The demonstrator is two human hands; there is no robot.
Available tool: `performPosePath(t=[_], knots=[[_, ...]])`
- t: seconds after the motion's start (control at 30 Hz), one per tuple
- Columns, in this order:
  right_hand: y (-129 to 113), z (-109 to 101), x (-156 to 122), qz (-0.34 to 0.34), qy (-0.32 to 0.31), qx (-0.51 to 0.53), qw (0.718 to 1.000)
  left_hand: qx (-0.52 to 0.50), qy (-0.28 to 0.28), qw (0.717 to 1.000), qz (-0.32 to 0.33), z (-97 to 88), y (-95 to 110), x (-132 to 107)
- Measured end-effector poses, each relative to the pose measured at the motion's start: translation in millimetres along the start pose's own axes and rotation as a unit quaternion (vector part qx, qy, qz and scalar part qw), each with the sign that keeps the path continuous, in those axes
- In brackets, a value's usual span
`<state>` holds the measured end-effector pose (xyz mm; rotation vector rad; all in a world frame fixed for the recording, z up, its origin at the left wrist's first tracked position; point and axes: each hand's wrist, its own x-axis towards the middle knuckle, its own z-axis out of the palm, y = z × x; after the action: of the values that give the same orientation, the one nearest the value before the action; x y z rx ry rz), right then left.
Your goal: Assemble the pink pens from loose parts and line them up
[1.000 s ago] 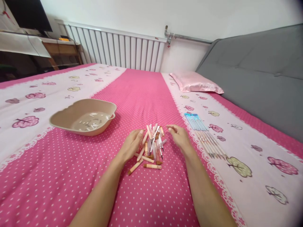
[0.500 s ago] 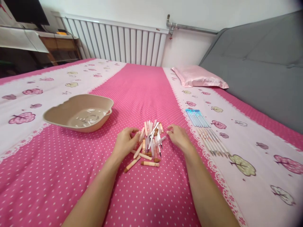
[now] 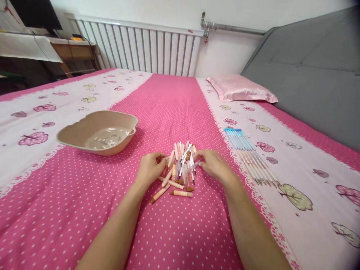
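Observation:
A loose pile of pen parts [image 3: 173, 172] lies on the pink dotted bedspread, with peach barrels, brown-tipped pieces, thin white refills and clear pieces mixed together. At the pile's left edge is my left hand [image 3: 150, 168], its fingers curved and the thumb apart from them; the fingertips are partly hidden. My right hand [image 3: 215, 165] reaches the right edge, thumb and forefinger apart beside a translucent piece [image 3: 193, 166]. Nothing shows clearly gripped in either hand. Two peach pieces with brown ends, one of them a short barrel [image 3: 182, 193], lie at the near side.
Left of the pile stands a beige basin [image 3: 97, 131] with small white pieces inside. To the right lie a row of blue pens [image 3: 239, 139] and a row of pale pens [image 3: 257, 168]. A pink pillow [image 3: 242, 88] rests by the grey headboard [image 3: 315, 71].
My right hand has moved left to the edge of the pile, near the translucent piece. My left hand stays at the left edge. The view has shifted slightly.

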<state>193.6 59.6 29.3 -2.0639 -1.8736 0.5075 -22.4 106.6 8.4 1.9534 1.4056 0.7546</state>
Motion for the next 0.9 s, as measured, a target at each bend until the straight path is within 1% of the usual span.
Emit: performPosePath(t=[0.1, 0.2, 0.37, 0.47, 0.6, 0.73, 0.77, 0.9], knots=[[-3.6, 0.4, -0.9, 0.011, -0.03, -0.009, 0.999, 0.013, -0.005, 1.0, -0.002, -0.1, -0.1, -0.8], [-4.4, 0.9, -2.2, 0.025, -0.037, -0.017, 0.999, 0.017, -0.019, 1.0, -0.011, -0.3, 2.3, -1.6], [0.6, 1.8, -3.3, -0.016, -0.043, -0.04, 0.998, 0.006, -0.036, 0.999, -0.02, -0.4, 4.3, -1.5], [1.7, 0.6, -4.4, -0.024, -0.054, -0.057, 0.997, 0.003, -0.039, 0.999, -0.017, -0.2, 3.0, -1.0], [1.3, -4.4, -6.9, -0.016, -0.071, -0.064, 0.995, 0.014, -0.033, 0.999, -0.014, -0.2, 1.9, -0.9], [7.0, -14.5, -8.4, 0.009, -0.089, -0.025, 0.996, 0.02, -0.025, 0.999, -0.009, 0.0, 2.7, -1.0], [9.4, -17.3, -8.4, 0.017, -0.083, -0.018, 0.996, 0.019, -0.025, 0.999, -0.009, 0.1, 2.9, -1.1], [17.2, -22.4, -7.3, 0.062, -0.021, -0.032, 0.997, 0.015, -0.03, 0.999, -0.013, 0.6, 3.1, -1.5]])
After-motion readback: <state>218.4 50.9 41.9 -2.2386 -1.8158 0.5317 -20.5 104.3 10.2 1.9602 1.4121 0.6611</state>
